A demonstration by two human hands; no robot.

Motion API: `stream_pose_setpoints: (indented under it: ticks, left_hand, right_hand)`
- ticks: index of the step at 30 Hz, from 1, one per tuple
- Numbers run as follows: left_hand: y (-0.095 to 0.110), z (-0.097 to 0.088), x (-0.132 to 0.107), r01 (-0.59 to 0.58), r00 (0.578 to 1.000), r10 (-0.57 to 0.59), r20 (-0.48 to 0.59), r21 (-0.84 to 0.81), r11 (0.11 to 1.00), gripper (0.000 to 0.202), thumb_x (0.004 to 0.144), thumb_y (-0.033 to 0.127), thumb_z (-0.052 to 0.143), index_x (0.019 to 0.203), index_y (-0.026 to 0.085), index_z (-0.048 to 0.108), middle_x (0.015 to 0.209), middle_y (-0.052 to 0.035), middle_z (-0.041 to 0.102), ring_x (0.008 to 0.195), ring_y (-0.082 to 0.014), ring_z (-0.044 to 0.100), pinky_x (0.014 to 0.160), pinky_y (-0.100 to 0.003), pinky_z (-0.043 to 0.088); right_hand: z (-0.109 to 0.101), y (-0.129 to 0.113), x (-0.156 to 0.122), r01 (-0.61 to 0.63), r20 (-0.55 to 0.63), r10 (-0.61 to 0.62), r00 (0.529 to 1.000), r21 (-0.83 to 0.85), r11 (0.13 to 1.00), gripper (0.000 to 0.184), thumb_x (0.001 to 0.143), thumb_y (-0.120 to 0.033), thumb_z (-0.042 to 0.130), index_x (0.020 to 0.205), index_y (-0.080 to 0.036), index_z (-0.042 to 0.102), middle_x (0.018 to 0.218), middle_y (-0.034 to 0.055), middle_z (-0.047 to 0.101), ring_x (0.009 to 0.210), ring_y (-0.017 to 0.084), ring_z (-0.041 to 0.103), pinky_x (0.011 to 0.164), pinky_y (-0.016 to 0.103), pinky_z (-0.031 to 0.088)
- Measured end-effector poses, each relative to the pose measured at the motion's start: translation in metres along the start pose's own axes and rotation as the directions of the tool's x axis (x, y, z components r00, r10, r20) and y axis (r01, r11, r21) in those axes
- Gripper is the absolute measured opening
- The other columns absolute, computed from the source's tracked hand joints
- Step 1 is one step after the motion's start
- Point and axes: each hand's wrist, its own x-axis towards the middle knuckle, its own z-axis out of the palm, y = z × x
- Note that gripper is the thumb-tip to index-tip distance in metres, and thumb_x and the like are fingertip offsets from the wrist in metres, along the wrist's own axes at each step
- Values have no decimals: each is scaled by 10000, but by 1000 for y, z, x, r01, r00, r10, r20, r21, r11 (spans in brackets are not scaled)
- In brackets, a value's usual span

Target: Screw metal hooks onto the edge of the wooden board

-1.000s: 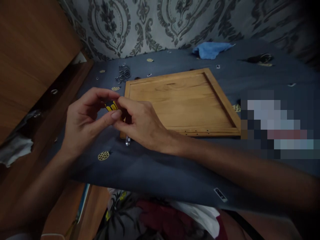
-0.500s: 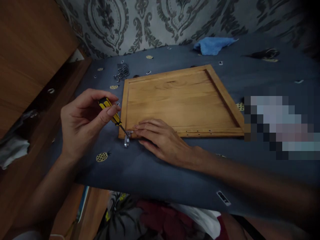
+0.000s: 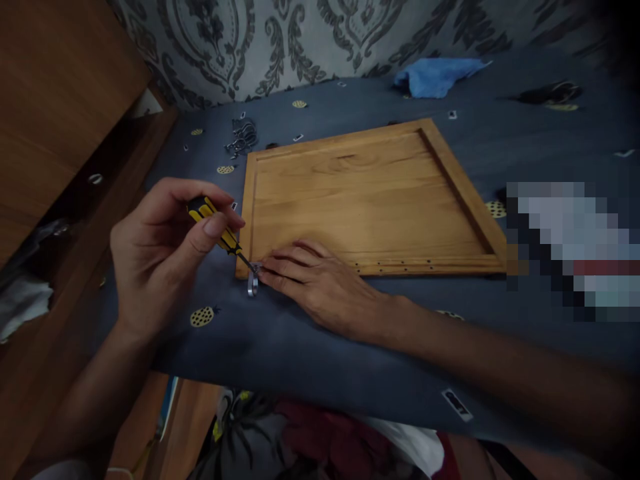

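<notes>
In my left hand [image 3: 160, 247] a black-and-yellow screwdriver [image 3: 213, 223] is pinched between thumb and fingers, tilted with its tip down to the right. That tip meets a small shiny metal bracket [image 3: 253, 285], whose loop hangs over the front left corner of a framed wooden panel [image 3: 350, 193]. My right hand [image 3: 320, 280] lies with its fingers stretched out on the panel's front rail. Its fingertips touch or nearly touch the bracket and partly hide its plate. Small dark holes line the rail to the right of this hand.
Several metal loops [image 3: 243, 137] lie in a pile behind the panel's left corner. A blue cloth [image 3: 437, 77] and a dark object [image 3: 553, 92] are farther back on the dark blue tablecloth [image 3: 325, 353]. Wooden furniture [image 3: 65, 87] rises at the left; patterned wallpaper [image 3: 285, 40] stands behind.
My right hand's fingertips have slid left, up to the bracket. The screwdriver's handle leans slightly farther left, its tip still at the bracket. The view has shifted a little.
</notes>
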Motion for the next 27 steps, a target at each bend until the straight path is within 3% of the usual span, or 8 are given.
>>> stream_pose_setpoints:
  ticks: [3, 5, 9, 13, 18, 21, 27]
  left_hand:
    - [5, 9, -2, 109, 994, -105, 36, -140, 984, 106, 1011, 248, 688, 1078, 171, 716, 864, -7, 736, 796, -138, 726, 777, -288, 636]
    - [9, 17, -2, 186, 982, -191, 4, -247, 951, 119, 989, 307, 724, 1018, 198, 683, 780, 22, 673, 714, -125, 661, 770, -311, 638]
    - [16, 35, 0, 263, 933, -326, -154, -328, 907, 305, 826, 419, 884, 843, 243, 636, 676, 56, 521, 554, -101, 459, 558, -261, 510]
    - [19, 47, 4, 229, 933, -299, -198, -312, 922, 386, 892, 504, 798, 732, 240, 564, 550, 70, 392, 454, -101, 336, 433, -264, 344]
    - [20, 57, 12, 202, 931, -276, -241, -290, 936, 626, 946, 562, 717, 588, 222, 332, 457, 78, 169, 345, -70, 163, 317, -242, 150]
    - [20, 59, 15, 201, 935, -274, -224, -301, 932, 707, 924, 606, 726, 571, 212, 257, 465, 82, 110, 334, -48, 123, 303, -222, 137]
    - [18, 55, 17, 194, 952, -257, -169, -316, 929, 729, 882, 677, 730, 559, 227, 255, 472, 90, 83, 320, -50, 84, 271, -224, 138]
  right_hand:
    - [-1, -1, 1, 2, 4, -2, 1000, -30, 1000, 349, 1069, -143, 443, 1330, -103, 671, 1338, 124, 736, 1240, 273, 619, 1057, 486, 496]
    - [-2, -2, 1, -3, 23, 3, 1000, -34, 999, 353, 1064, -135, 443, 1332, -125, 672, 1328, 122, 736, 1231, 272, 615, 1058, 493, 487]
    - [-4, -3, 3, -3, 47, 4, 999, -9, 1000, 367, 1057, -122, 423, 1325, -99, 673, 1303, 146, 738, 1199, 292, 619, 1035, 515, 495]
    - [-6, -4, 4, -16, 44, 17, 999, -17, 1000, 347, 1073, -136, 430, 1304, -91, 684, 1254, 132, 760, 1173, 287, 635, 1026, 488, 501]
    - [-5, -4, 4, 2, 15, -2, 1000, -51, 999, 384, 1099, -148, 366, 1287, -77, 693, 1241, 111, 769, 1146, 281, 648, 1015, 467, 507]
    - [-3, -3, 4, 7, 8, -7, 1000, -54, 998, 387, 1102, -156, 360, 1289, -83, 690, 1257, 111, 763, 1165, 278, 639, 1027, 467, 505]
    - [-2, -2, 4, 9, 7, -8, 1000, -33, 999, 373, 1096, -160, 380, 1290, -69, 686, 1274, 125, 754, 1170, 287, 629, 1040, 485, 501]
